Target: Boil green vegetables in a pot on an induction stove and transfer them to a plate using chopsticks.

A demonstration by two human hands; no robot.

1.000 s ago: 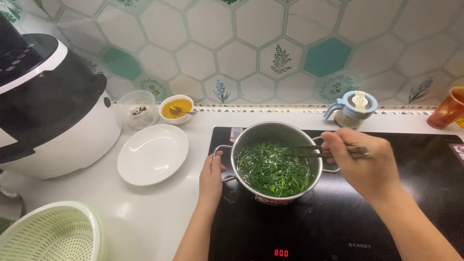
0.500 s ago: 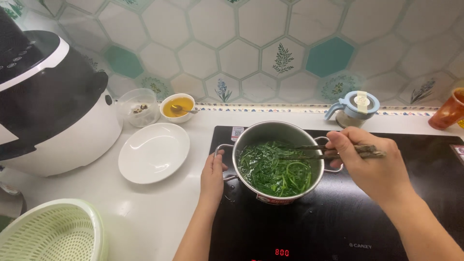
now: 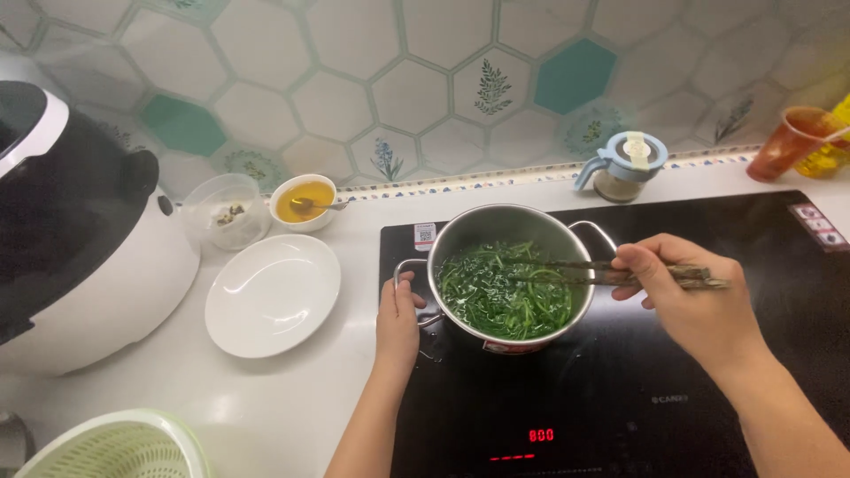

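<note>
Stirring: right hand (image 3: 686, 301) is closing its fingers around a pair of chopsticks (image 3: 611, 273), tips reaching leftward from the hand into the leafy greens (image 3: 505, 288) inside the stainless steel pot (image 3: 509, 274). Compared with a second ago, the chopstick tips are sitting a bit deeper toward the middle of the greens and the right hand is sitting slightly lower and nearer the pot rim; judging from that, the greens are being turned through the water, not lifted out. Left hand (image 3: 397, 319) is gripping the pot's near-side handle (image 3: 409, 270), fingers curled over it, same grip as in the earlier frames, so the pot is being steadied, not moved. Pot is sitting between the two hands on the black induction cooktop (image 3: 708, 416), red digits showing on its panel just below-right of the left wrist. White empty plate (image 3: 273, 294) is lying just left of the left hand, apart from it. Beyond the plate: small bowl of yellow sauce with a spoon (image 3: 304, 202) and a clear container (image 3: 226, 211). Lidded jar with blue handle (image 3: 624, 166) is standing beyond the right hand. White-and-black appliance (image 3: 80, 239) far left; green colander (image 3: 115, 447) near-left corner.
</note>
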